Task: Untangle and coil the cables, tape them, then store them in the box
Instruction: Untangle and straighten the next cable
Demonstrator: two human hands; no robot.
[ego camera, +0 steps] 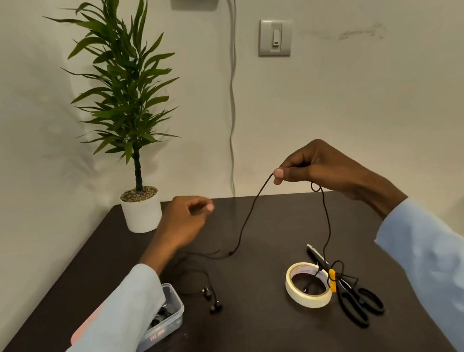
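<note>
Right hand [313, 169] grips the earphone cable [248, 218] above tape roll [307, 284] and scissors [355, 298]; left hand's [184, 224] grip curled, empty.

Home room, dark table [264, 350], potted plant [125, 107], wall switch [275, 38]

The thin black earphone cable [248, 218] hangs in two strands from frame centre right down to the dark tabletop. Its two black earbuds [212, 299] lie at lower centre. The cream masking-tape roll [310, 299] lies flat at lower right. The clear plastic storage box [167, 319] sits open at lower left, holding dark items.
</note>
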